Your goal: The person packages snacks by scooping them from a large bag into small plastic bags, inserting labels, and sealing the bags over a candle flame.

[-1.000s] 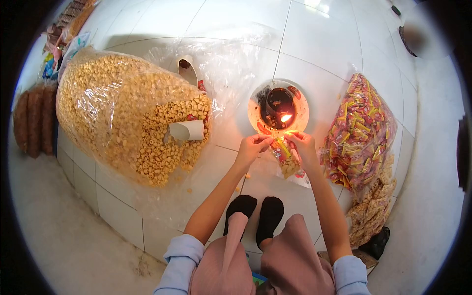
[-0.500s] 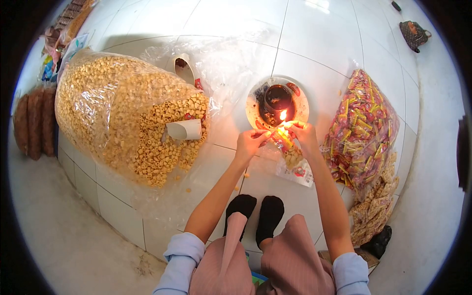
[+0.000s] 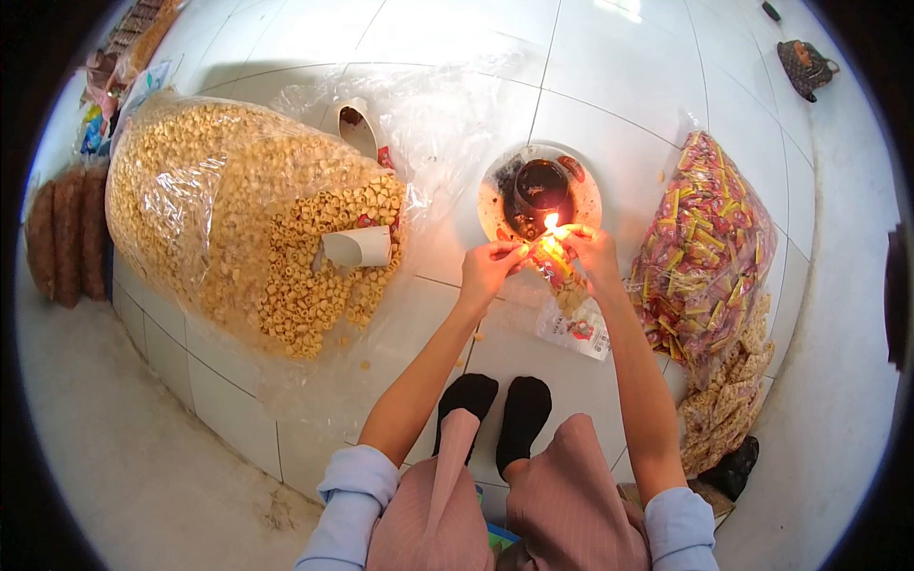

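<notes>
Both hands forward, above the pale tiled floor [image 3: 609, 124]. On my remote feed the left hand [image 3: 486, 272] pinches, thumb to fingers, the left side of the top edge of a small clear plastic packet of pale yellow snacks [image 3: 564, 280], red and yellow at its upper part. The right hand [image 3: 594, 255] pinches the same edge from the right. Packet hangs between the two grips, slanting down toward the wearer.

Small bright orange flame [image 3: 551, 221] just beyond the grip, close to the right fingertips; I cannot tell whether it touches the plastic. Beyond it, a round, soot-stained white plate with red markings [image 3: 591, 204] bears a dark round cup [image 3: 542, 185].

Nearer the wearer than the grip: a flat white printed plastic sheet [image 3: 583, 333], then two black-socked feet [image 3: 523, 423].

Well left of the grip I log a large clear sack of yellow ring-shaped snacks [image 3: 205, 205], a curved white scoop [image 3: 358, 247] lying on the rings. Right of the grip, a clear bag of red-and-yellow sachets [image 3: 705, 249].
</notes>
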`<state>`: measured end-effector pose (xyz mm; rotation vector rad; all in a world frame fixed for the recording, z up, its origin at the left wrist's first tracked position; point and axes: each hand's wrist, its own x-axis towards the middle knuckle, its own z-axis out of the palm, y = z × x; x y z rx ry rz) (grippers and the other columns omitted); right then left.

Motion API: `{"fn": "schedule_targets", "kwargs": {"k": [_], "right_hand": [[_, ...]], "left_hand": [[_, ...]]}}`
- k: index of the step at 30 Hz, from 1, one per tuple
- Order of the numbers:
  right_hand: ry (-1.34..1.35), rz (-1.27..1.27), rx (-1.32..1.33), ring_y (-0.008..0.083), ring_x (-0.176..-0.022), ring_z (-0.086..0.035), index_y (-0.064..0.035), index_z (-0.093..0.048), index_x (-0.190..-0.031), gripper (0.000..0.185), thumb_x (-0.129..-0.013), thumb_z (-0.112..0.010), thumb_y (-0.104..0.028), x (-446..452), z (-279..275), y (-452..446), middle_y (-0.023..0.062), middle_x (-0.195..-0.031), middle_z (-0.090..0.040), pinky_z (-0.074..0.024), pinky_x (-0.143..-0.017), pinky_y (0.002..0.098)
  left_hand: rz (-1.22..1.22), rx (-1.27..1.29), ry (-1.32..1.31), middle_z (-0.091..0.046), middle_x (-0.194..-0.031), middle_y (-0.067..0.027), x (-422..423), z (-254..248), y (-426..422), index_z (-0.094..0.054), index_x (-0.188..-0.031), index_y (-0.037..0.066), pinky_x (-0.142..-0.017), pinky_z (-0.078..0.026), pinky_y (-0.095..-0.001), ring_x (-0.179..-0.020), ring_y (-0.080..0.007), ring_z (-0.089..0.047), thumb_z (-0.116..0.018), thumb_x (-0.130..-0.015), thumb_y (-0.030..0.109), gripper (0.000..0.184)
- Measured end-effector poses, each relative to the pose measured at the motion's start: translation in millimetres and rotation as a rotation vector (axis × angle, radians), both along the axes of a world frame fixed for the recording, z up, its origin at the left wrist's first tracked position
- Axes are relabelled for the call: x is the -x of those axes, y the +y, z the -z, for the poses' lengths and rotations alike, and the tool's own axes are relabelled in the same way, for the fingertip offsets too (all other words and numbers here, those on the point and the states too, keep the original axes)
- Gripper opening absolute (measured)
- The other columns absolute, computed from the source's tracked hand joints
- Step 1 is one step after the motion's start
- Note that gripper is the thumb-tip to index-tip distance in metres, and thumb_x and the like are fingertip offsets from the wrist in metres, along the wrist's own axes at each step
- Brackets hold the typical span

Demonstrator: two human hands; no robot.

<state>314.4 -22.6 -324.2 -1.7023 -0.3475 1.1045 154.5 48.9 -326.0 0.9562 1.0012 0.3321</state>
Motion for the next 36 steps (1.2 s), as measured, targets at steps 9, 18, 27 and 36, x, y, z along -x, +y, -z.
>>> {"fn": "schedule_targets", "kwargs": {"k": [9, 18, 27, 36], "right_hand": [[-0.049, 0.096, -0.047, 0.0044, -0.052, -0.047, 0.0017, -0.065, -0.081, 0.011, -0.072, -0.061, -0.005, -3.8, 8.7, -2.3, -0.0005, -0.061, -0.056, -0.0385, -0.048, 0.0195], [-0.142, 0.154, -0.038, 0.0059, -0.058, -0.051, 0.0015, -0.065, -0.082, 0.013, -0.073, -0.064, -0.008, -4.2, 3.7, -2.9, 0.0011, -0.069, -0.061, -0.0414, -0.055, 0.0196], [-0.156, 0.096, -0.151, 0.0087, -0.077, -0.053, -0.0006, -0.061, -0.096, 0.02, -0.079, -0.06, -0.012, -0.6, -21.0, -49.6, 0.0035, -0.087, -0.059, -0.0432, -0.07, 0.0223], [-1.029, -0.498, -0.261, 0.0235, -0.099, -0.042, -0.0128, -0.063, -0.083, 0.015, -0.068, -0.066, -0.016, 4.2, -79.3, -59.8, 0.001, -0.104, -0.052, -0.0357, -0.085, 0.0358]], "left_hand": [[-0.101, -0.005, -0.059, -0.06, -0.077, -0.0069, -14.0, 7.8, -0.4, -0.055, -0.09, -0.003, -0.064, -0.048, -0.0196, -0.067, -0.0086, -0.056, -0.061, -0.078, 0.007, 0.017], [-0.205, -0.046, -0.005, -0.058, -0.073, -0.0082, -25.0, 6.3, 0.0, -0.037, -0.08, 0.006, -0.061, -0.049, -0.0207, -0.067, -0.0119, -0.058, -0.063, -0.075, 0.002, 0.026], [-0.162, -0.441, -0.018, -0.058, -0.068, -0.009, -23.1, -23.1, -37.9, -0.038, -0.07, 0.003, -0.056, -0.047, -0.0255, -0.061, -0.0116, -0.057, -0.064, -0.072, -0.001, 0.027], [0.182, -1.062, -0.058, -0.06, -0.071, -0.0118, 6.5, -72.4, -49.5, -0.035, -0.062, 0.004, -0.055, -0.047, -0.0252, -0.07, -0.0155, -0.061, -0.065, -0.072, -0.004, 0.032]]}}
